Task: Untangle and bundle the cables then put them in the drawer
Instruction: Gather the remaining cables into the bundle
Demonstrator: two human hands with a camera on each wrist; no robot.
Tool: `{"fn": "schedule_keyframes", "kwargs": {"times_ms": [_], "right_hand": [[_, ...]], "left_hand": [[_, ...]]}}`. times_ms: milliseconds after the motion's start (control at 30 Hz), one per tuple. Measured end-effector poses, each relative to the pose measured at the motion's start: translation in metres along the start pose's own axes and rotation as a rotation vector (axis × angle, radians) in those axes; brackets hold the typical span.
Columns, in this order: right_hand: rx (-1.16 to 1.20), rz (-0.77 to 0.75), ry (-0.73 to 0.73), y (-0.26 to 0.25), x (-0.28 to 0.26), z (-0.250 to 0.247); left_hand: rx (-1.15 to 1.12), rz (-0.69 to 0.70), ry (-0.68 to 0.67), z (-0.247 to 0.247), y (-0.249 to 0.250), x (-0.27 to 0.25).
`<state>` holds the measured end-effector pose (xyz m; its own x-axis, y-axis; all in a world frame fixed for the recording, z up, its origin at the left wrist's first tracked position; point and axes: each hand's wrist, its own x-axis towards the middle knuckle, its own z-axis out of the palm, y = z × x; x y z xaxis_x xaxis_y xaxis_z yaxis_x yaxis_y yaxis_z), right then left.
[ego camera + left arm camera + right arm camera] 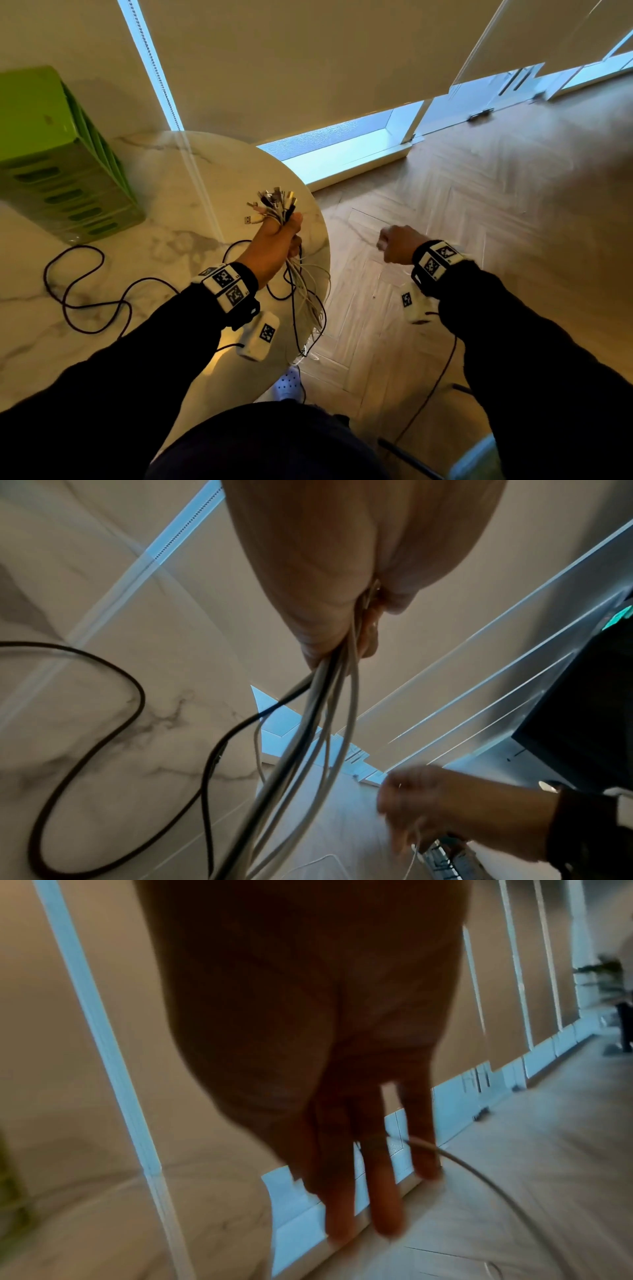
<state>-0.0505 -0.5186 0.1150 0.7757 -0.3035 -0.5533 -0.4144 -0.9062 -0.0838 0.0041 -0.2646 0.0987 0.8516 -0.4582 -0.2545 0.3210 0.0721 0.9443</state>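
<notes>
Cables: a fistful held upright in the left hand over the counter edge, plugs fanned above the fist, tails hanging off the right edge toward the floor. Left fingers wrapped tight round the bunch.

Right hand: out over the floor, right of the bunch, blurred. One thin strand crosses its fingers; whether pinched or merely draped, cannot tell.

Dark cable: loose loops on the counter, near left.

Drawer unit: green, far left, drawers shut.

Risks: a hard pull on the strand may tighten a knot; a slack left grip could drop the tails.

Obscured: tail ends and any tangle below the counter edge.
</notes>
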Motion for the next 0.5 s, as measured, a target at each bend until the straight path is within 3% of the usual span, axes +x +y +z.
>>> {"fn": "schedule_keyframes", "kwargs": {"times_ms": [33, 100, 233, 333, 400, 500], "right_hand": [[-0.144, 0.038, -0.139, -0.001, -0.003, 0.003], [-0.153, 0.016, -0.282, -0.008, -0.010, 0.012], [0.136, -0.410, -0.215, -0.054, -0.031, 0.020], [0.166, -0.584, -0.137, -0.099, -0.041, 0.029], [0.337, -0.624, -0.204, -0.114, -0.040, 0.039], [0.511, -0.523, -0.324, -0.106, -0.027, 0.056]], "left_hand": [[-0.021, 0.003, -0.004, 0.000, 0.002, 0.000], [-0.065, -0.014, -0.022, 0.000, 0.007, 0.000], [-0.022, -0.006, -0.134, 0.004, 0.017, -0.004], [0.102, 0.006, -0.209, 0.007, 0.024, -0.007], [0.173, -0.017, -0.235, 0.004, 0.029, -0.009], [0.160, -0.058, -0.262, -0.003, 0.041, -0.014]]}}
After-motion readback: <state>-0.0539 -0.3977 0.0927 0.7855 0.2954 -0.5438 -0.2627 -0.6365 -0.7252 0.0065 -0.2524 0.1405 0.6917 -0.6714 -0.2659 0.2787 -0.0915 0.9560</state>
